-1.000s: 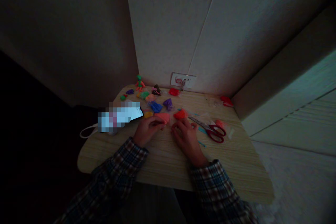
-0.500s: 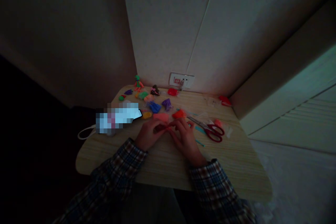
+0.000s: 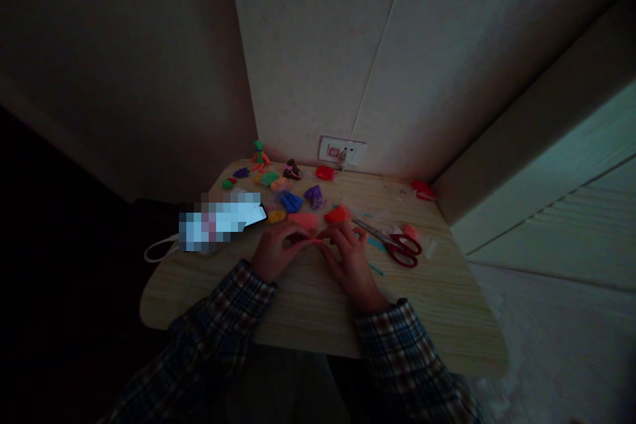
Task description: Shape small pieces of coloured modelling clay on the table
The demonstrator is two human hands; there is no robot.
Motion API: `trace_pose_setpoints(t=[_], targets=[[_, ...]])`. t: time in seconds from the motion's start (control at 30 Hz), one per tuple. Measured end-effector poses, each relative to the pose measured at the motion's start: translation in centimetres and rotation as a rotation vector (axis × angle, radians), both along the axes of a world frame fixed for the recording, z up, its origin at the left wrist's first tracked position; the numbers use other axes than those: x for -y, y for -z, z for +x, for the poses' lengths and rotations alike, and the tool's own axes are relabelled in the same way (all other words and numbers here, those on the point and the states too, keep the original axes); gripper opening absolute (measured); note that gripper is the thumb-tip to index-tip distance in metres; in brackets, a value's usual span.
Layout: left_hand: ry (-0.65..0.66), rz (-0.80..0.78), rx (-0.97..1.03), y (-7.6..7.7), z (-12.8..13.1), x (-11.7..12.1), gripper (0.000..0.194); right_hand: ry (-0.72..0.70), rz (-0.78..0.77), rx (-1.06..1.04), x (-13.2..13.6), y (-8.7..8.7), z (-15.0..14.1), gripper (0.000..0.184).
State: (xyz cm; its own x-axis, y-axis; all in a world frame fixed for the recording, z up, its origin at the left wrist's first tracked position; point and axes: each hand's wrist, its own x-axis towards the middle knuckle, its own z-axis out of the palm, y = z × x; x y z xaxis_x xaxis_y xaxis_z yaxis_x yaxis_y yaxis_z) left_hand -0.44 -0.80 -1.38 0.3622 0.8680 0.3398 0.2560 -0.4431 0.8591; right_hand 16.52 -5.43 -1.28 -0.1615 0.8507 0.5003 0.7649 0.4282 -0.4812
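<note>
Both hands meet over the middle of the wooden table (image 3: 308, 305). My left hand (image 3: 275, 248) pinches one end of a small pinkish-red piece of modelling clay (image 3: 315, 241). The other end is between the fingertips of my right hand (image 3: 350, 258); fingers partly hide the piece. Just behind them lie a pink clay lump (image 3: 303, 220) and an orange-red clay packet (image 3: 338, 214). Red-handled scissors (image 3: 403, 250) rest to the right of my right hand, with a thin blue stick (image 3: 376, 269) nearby.
Blue clay (image 3: 291, 201), purple clay (image 3: 315, 196) and a red packet (image 3: 325, 173) lie farther back. A green-and-orange figure (image 3: 259, 156) stands at the far left corner. A lit phone (image 3: 256, 214) with a white cable (image 3: 158, 250) lies left. A wall socket (image 3: 342, 151) sits behind.
The clay piece shows as a longer strip between my fingertips, and my left hand has shifted slightly left. The whole view has moved a little; the other things lie as before.
</note>
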Motion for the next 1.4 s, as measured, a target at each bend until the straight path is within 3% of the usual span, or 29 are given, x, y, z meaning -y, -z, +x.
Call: trace_pose_setpoints(t=[0.33,1.07,1.13,1.4], targets=[[0.072,-0.148,0.040,0.0,0.1,0.0,0.018,-0.016,0.000,-0.002,-0.2,0.3,0.1,0.015],[0.064,-0.144,0.055,0.4,-0.3,-0.4,0.022,-0.051,0.038,0.002,-0.2,-0.2,0.3,0.016],[0.049,-0.136,0.046,0.3,-0.3,-0.4,0.019,-0.024,0.027,-0.012,-0.2,-0.3,0.8,0.016],[-0.031,-0.100,0.000,-0.9,-0.6,-0.5,0.022,0.306,-0.069,-0.149,-0.5,-0.1,2.9,0.016]])
